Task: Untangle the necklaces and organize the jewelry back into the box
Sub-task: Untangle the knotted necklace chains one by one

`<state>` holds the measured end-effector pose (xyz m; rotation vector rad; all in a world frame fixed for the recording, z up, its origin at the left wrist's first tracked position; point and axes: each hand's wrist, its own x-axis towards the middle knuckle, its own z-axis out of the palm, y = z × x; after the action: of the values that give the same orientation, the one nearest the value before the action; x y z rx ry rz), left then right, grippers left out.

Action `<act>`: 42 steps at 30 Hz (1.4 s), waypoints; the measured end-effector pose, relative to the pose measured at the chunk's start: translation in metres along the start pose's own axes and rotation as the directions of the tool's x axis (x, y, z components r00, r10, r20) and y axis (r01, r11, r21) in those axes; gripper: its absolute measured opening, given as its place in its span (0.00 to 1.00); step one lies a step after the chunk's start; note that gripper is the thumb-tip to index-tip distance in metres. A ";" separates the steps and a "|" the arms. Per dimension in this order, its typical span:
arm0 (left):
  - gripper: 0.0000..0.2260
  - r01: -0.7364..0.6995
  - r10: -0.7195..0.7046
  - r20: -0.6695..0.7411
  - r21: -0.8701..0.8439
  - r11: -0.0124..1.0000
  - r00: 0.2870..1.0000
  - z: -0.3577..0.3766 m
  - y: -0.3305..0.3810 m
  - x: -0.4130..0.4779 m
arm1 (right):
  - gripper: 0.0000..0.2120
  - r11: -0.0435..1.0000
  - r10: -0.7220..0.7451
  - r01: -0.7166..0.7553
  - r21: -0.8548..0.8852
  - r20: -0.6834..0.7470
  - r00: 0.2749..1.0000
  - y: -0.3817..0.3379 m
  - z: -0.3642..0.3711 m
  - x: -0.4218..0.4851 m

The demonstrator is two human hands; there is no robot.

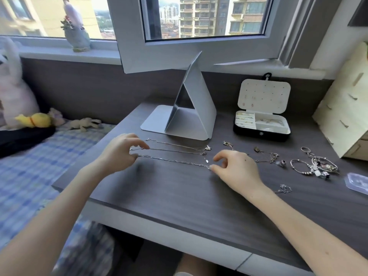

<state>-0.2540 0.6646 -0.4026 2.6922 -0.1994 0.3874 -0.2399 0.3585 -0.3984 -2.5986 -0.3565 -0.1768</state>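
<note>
Silver necklace (173,161) (thin, taut) pinched by left hand (119,153), right hand (236,169).

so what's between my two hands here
A thin silver chain lies stretched on the desk, running from the left hand to the right hand, with a small pendant just behind its right end. The head view shows it.

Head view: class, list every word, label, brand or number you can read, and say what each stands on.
No text in this view can be read.
Jewelry box: anything on its front clasp is too small to read.
Clear plastic case: no legible label.
</note>
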 end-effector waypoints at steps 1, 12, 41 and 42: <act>0.15 0.002 -0.003 -0.016 -0.023 1.000 1.000 -0.001 0.011 0.002 | 0.06 0.999 0.014 -0.013 0.041 -0.015 1.000 0.005 -0.011 -0.004; 0.05 -0.278 0.361 0.205 -0.343 0.897 0.910 0.073 0.198 0.017 | 0.05 0.991 0.081 -0.093 0.096 0.124 0.989 0.108 -0.095 -0.052; 0.08 0.381 0.116 0.427 -0.878 0.290 0.897 0.056 0.245 0.027 | 0.04 0.552 0.057 -0.110 0.827 0.095 0.994 0.101 -0.083 -0.069; 0.07 0.423 0.101 0.446 -0.886 0.189 0.889 0.052 0.240 0.027 | 0.04 0.528 0.047 -0.131 0.839 0.125 0.991 0.103 -0.086 -0.068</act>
<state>-0.2630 0.4233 -0.3497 1.3606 -0.1705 -0.3606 -0.2812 0.2145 -0.3855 -1.6193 -0.2434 0.1369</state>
